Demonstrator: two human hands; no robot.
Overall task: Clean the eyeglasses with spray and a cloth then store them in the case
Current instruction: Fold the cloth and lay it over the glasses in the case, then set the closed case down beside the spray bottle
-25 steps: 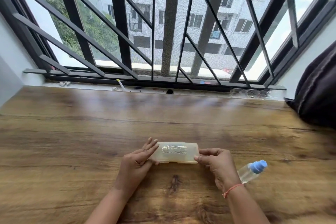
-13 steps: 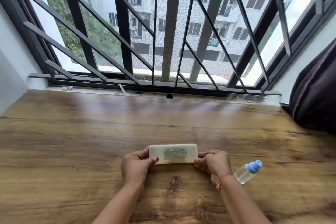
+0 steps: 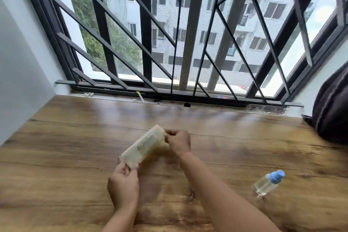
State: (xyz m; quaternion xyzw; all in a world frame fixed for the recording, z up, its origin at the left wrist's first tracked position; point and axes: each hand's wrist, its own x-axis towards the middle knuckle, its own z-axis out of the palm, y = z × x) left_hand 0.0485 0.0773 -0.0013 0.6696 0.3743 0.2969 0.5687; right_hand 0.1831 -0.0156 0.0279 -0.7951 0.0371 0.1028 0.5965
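A pale, translucent yellowish glasses case [image 3: 143, 146] is held closed above the wooden table [image 3: 56, 156], turned on a diagonal from near left to far right. My left hand [image 3: 123, 184] pinches its near end. My right hand [image 3: 178, 142] grips its far end with curled fingers. A small clear spray bottle [image 3: 268, 183] with a blue cap lies on its side on the table to the right of my right forearm. Neither eyeglasses nor a cloth show in view.
A barred window [image 3: 188, 43] and its sill run along the table's far edge, with small bits of litter on the sill. A dark bag [image 3: 331, 107] sits at the far right. A white wall bounds the left side.
The case has been lifted and turned from lying crosswise to a diagonal, the right end swung away from me. Both hands kept hold of its ends. The view has tilted down.
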